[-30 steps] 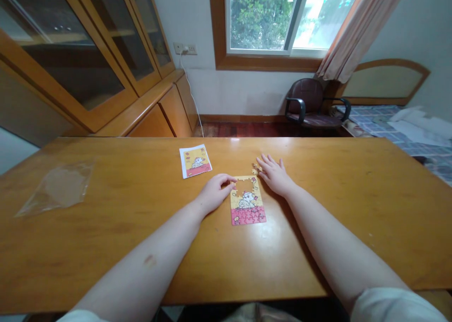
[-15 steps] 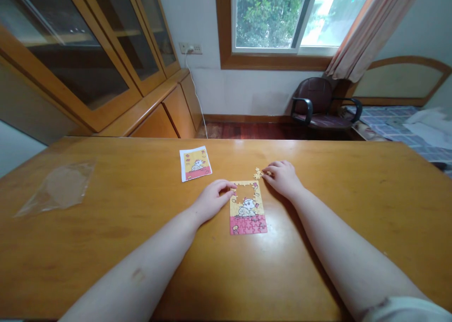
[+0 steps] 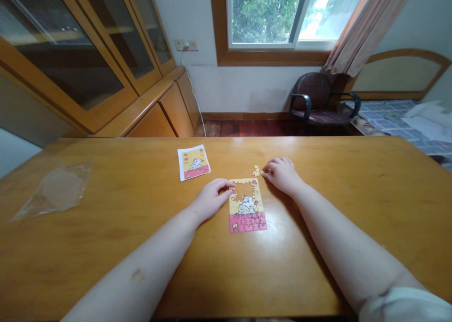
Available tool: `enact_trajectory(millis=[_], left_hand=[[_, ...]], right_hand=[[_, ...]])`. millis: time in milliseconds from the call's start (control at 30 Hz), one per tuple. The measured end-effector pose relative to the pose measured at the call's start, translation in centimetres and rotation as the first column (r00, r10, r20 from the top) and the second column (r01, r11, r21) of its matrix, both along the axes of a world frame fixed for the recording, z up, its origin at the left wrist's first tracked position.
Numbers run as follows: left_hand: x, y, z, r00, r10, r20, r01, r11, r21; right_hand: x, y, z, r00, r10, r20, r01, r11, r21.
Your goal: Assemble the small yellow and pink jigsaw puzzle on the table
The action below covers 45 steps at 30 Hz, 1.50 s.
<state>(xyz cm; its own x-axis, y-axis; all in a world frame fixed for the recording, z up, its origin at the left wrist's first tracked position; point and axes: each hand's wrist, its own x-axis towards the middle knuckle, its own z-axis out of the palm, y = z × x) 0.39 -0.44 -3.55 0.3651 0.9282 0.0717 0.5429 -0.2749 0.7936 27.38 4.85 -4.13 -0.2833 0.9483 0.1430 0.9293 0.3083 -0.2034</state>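
The left hand (image 3: 212, 199) rested with thumb and fingers a little apart, fingertips at the upper left edge of the jigsaw puzzle (image 3: 247, 206). The right hand (image 3: 280, 176) was curled, fingertips bunched beside the loose pieces (image 3: 256, 172); whether they pinched one was too small to tell. The puzzle lay flat on the table (image 3: 141, 246), between the hands, with a gap in its upper part. It looked light and thin, likely to split at its seams if lifted, so best steadied by its borders; stiff single pieces suited a fingertip pinch.
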Motion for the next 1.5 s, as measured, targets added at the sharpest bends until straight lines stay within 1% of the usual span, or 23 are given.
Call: enact_trajectory(millis=[100, 233, 600, 800, 900, 1000, 1067, 1133, 1200, 1267, 1300, 1367, 1500], left_hand=[[0.1, -0.1, 0.1, 1.0, 0.0, -0.004, 0.0, 1.0, -0.003], [0.1, -0.1, 0.2, 1.0, -0.003, 0.002, 0.003, 1.0, -0.005], [0.0, -0.1, 0.2, 1.0, 0.002, -0.012, -0.002, 1.0, 0.002], [0.0, -0.1, 0.2, 1.0, 0.004, -0.008, -0.004, 1.0, 0.001], [0.0, 0.0, 0.1, 1.0, 0.001, -0.01, -0.001, 1.0, 0.001], [0.0, 0.0, 0.1, 1.0, 0.002, -0.012, -0.002, 1.0, -0.003], [0.0, 0.0, 0.1, 1.0, 0.002, -0.007, -0.002, 1.0, -0.005], [0.1, 0.0, 0.0, 1.0, 0.0, -0.003, 0.0, 1.0, -0.004], [0.1, 0.0, 0.0, 1.0, -0.001, -0.002, 0.001, 1.0, -0.004], [0.1, 0.0, 0.0, 1.0, -0.001, -0.003, 0.001, 1.0, -0.007], [0.1, 0.0, 0.0, 1.0, -0.001, -0.003, 0.001, 1.0, -0.009], [0.1, 0.0, 0.0, 1.0, -0.004, 0.0, 0.004, 1.0, -0.008], [0.1, 0.0, 0.0, 1.0, -0.006, 0.006, 0.006, 1.0, -0.008]], right_hand=[[0.0, 0.1, 0.0, 1.0, -0.004, -0.002, 0.004, 0.999, -0.04], [-0.1, 0.0, 0.1, 1.0, 0.03, 0.003, -0.03, 0.996, -0.084], [-0.5, -0.4, 0.2, 0.989, 0.144, -0.046, -0.148, 0.983, -0.108], [-0.7, -0.5, 0.3, 0.983, 0.173, -0.059, -0.179, 0.976, -0.123], [-0.8, -0.6, 0.4, 0.981, 0.172, -0.093, -0.185, 0.971, -0.152], [-0.7, -0.7, 0.7, 0.974, 0.165, -0.155, -0.193, 0.963, -0.188], [-0.7, -0.8, 0.8, 0.958, 0.153, -0.243, -0.207, 0.954, -0.215], [-0.8, -0.9, 0.9, 0.92, 0.132, -0.368, -0.234, 0.94, -0.248], [-0.9, -1.1, 0.9, 0.862, 0.103, -0.496, -0.279, 0.914, -0.295], [-1.2, -1.4, 1.0, 0.815, 0.066, -0.576, -0.322, 0.878, -0.354], [-1.4, -1.5, 1.1, 0.805, 0.05, -0.591, -0.334, 0.862, -0.381], [-1.8, -1.8, 1.2, 0.819, 0.055, -0.572, -0.343, 0.845, -0.41], [-2.2, -2.0, 1.3, 0.879, 0.126, -0.46, -0.325, 0.864, -0.385]])
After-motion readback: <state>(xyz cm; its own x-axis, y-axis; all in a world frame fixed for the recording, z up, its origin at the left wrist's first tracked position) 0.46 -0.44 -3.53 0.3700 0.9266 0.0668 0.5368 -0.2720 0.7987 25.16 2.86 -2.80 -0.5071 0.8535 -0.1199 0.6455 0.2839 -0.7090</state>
